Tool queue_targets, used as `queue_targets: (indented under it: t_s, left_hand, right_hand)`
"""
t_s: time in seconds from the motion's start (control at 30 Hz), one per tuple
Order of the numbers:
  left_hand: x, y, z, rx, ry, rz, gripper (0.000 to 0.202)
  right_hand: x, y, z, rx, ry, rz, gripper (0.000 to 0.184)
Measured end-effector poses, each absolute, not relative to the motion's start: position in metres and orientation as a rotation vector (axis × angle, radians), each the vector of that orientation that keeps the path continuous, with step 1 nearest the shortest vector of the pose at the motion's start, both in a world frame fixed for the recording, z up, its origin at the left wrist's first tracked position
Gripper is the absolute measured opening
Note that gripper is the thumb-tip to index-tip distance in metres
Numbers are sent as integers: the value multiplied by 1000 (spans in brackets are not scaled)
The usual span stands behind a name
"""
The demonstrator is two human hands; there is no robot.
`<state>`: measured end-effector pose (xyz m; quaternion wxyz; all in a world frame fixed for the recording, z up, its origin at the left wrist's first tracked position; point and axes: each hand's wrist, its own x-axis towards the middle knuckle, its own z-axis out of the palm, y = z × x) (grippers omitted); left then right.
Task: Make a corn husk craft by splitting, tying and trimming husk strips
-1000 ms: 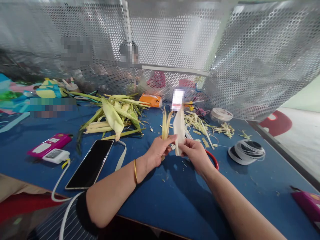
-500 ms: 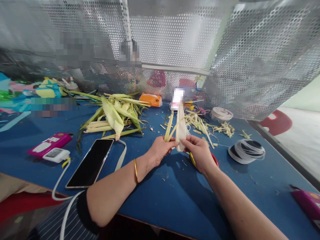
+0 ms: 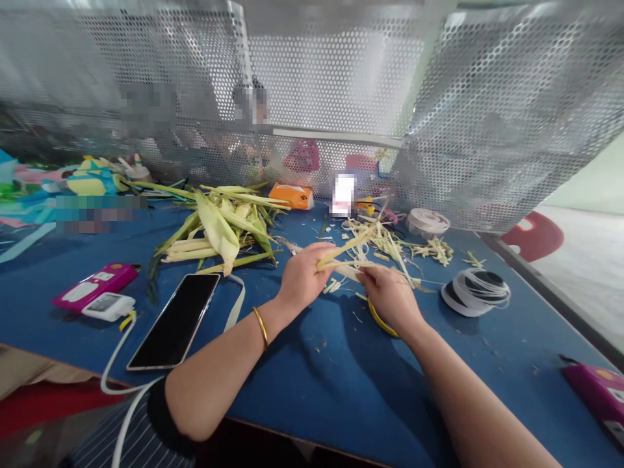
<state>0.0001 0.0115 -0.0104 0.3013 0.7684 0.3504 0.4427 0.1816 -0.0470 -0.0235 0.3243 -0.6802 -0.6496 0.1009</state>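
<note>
My left hand (image 3: 308, 274) is closed on pale yellow corn husk strips (image 3: 351, 246), which stick out to the right from its fingers. My right hand (image 3: 390, 294) pinches the end of a whitish husk piece (image 3: 349, 272) that runs level between both hands. The left hand's fingertips are partly hidden behind the strips. Under my right hand a yellow curved loop (image 3: 381, 320) shows on the blue table (image 3: 312, 390); the rest of it is covered. Left of my hands lies a heap of green and cream corn husks (image 3: 219, 231).
A dark-screened phone (image 3: 176, 322) and a magenta device (image 3: 97, 286) with a white cabled box (image 3: 108, 307) lie at left. Husk scraps (image 3: 385, 240), a spool of white thread (image 3: 475, 292) and a round container (image 3: 428, 222) are at right. A perforated screen (image 3: 331, 78) stands behind.
The husk piece and strips have swung from upright to nearly level, pointing right. My left hand has turned over and risen slightly. The view has shifted a little.
</note>
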Motion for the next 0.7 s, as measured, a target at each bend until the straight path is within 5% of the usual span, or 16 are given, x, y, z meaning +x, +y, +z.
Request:
queue_targets:
  t_s: [0.2, 0.4, 0.57, 0.7]
  left_hand:
    - [-7, 19, -9, 2008, 1143, 726, 23]
    - [-7, 25, -12, 2005, 1265, 737, 29]
    - [-10, 34, -13, 1895, 1442, 839, 29]
    - [-11, 39, -17, 1777, 1485, 913, 29]
  right_hand:
    - [188, -47, -17, -1670, -1846, 190, 24]
    - [192, -44, -16, -1670, -1671, 367, 29]
    - [199, -54, -10, -2219, -1966, 176, 23]
    - [196, -61, -17, -2460, -2175, 101, 36]
